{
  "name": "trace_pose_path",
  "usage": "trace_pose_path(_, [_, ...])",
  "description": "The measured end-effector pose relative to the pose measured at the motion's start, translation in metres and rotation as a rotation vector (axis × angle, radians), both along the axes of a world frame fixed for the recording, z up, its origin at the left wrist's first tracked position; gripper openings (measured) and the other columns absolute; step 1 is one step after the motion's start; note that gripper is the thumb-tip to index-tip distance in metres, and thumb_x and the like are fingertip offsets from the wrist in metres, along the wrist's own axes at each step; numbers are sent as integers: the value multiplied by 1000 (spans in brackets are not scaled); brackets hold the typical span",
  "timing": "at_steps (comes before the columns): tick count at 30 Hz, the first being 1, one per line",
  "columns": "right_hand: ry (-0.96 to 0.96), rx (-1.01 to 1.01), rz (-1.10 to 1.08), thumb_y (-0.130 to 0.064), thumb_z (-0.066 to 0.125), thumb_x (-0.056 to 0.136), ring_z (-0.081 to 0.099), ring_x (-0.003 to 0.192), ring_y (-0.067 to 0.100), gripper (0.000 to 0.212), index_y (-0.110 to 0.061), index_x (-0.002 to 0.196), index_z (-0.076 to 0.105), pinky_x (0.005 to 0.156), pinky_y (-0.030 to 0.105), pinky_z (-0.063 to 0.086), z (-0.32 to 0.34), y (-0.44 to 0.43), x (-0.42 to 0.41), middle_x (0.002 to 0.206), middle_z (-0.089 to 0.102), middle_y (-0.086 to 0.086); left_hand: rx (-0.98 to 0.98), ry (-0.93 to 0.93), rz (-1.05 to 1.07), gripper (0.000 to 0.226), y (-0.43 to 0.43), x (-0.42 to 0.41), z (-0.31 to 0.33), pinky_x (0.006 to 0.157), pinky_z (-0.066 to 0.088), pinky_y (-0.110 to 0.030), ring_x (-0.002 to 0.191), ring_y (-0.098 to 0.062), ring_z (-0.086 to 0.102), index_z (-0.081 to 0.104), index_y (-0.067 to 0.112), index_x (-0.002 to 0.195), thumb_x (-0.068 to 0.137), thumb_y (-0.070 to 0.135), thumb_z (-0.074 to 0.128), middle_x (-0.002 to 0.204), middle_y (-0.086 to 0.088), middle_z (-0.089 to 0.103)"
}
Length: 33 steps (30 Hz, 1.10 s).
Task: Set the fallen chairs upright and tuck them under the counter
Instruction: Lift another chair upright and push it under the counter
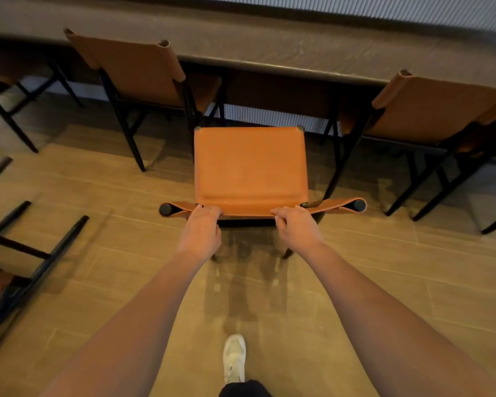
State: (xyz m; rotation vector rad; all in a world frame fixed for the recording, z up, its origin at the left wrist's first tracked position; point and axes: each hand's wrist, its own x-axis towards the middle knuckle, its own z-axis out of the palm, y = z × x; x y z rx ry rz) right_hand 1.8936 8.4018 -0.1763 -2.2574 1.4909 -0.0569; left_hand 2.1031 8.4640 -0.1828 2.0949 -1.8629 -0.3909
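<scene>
My left hand (pixel 202 224) and right hand (pixel 295 224) each curl over the top edge of the upright chair (pixel 249 164)'s backrest. Its seat faces the bench (pixel 269 47), in the open gap between the left neighbour chair (pixel 132 64) and the right neighbour chair (pixel 441 110). A fallen chair (pixel 26 253) lies on the tiled floor (pixel 126 267) at my left.

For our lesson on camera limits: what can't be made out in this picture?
Head view:
- Front legs of the held chair: hidden under its seat.
- Fallen chair, left: mostly cut off by the frame edge.
- Left hand, right hand: fingertips hidden round the backrest.
</scene>
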Motion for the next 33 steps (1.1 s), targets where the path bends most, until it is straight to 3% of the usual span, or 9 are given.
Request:
trace_pose_path(5, [-38, 61, -47, -19, 36, 102, 41, 135, 19, 38, -14, 132, 58, 114, 27, 18, 14, -46, 14, 138, 57, 5, 89, -94, -94, 49, -45, 17, 16, 107, 30, -31, 127, -24, 37, 45, 12, 133, 86, 7, 56, 136, -7, 47])
trace_pose_path(9, [-51, 99, -84, -20, 37, 102, 39, 136, 20, 37, -14, 131, 60, 113, 26, 20, 19, -79, 24, 138, 55, 7, 136, -177, -141, 62, -71, 23, 21, 114, 21, -34, 136, -27, 24, 34, 10, 140, 84, 13, 61, 145, -9, 33])
trace_pose_path(14, [-71, 106, -118, -23, 39, 102, 40, 135, 22, 36, -16, 131, 60, 117, 31, 17, 20, -109, 33, 137, 57, 7, 133, -181, -162, 63, -102, 32, 27, 113, 20, -32, 132, -24, 31, 35, 10, 140, 83, 14, 62, 142, -7, 39])
trace_pose_path(20, [-44, 191, -130, -37, 44, 99, 27, 143, 27, 43, -21, 138, 53, 118, 37, 18, 13, -144, 38, 150, 42, 8, 191, -130, -159, 64, -135, 40, 29, 115, 13, -33, 136, -23, 29, 34, 9, 142, 84, 13, 60, 144, -7, 38])
trace_pose_path(26, [-73, 95, -166, -41, 47, 95, 42, 133, 23, 40, -24, 129, 62, 112, 32, 29, -1, -160, 41, 139, 55, 3, 173, -68, -96, 62, -149, 42, 21, 111, 24, -34, 130, -26, 31, 38, 9, 139, 82, 11, 62, 140, -8, 42])
trace_pose_path(28, [-135, 110, -177, -41, 48, 95, 36, 138, 21, 40, -24, 129, 61, 115, 31, 21, -2, -157, 40, 143, 52, 2, 182, 14, -68, 62, -149, 41, 18, 112, 25, -34, 133, -25, 29, 38, 10, 140, 83, 12, 63, 141, -7, 40])
trace_pose_path(30, [-227, 136, -167, -38, 47, 97, 30, 142, 17, 39, -23, 131, 60, 116, 29, 14, -2, -154, 38, 146, 47, 0, 206, 255, 26, 54, -150, 41, 21, 113, 27, -36, 135, -23, 30, 44, 14, 137, 87, 12, 62, 141, -4, 41])
trace_pose_path(32, [-377, 93, -284, -32, 47, 97, 42, 134, 14, 36, -21, 128, 61, 110, 27, 30, 1, -145, 34, 139, 54, -2, 187, 608, 219, 33, -153, 43, 29, 102, 38, -34, 127, -20, 42, 58, 21, 123, 91, 11, 58, 129, 1, 52])
trace_pose_path(33, [-466, 47, -402, -30, 47, 97, 56, 117, 11, 33, -21, 125, 63, 98, 24, 43, 5, -139, 33, 128, 62, -3, 141, 764, 337, 23, -154, 43, 34, 93, 41, -28, 119, -17, 50, 64, 22, 112, 93, 13, 57, 118, 5, 59])
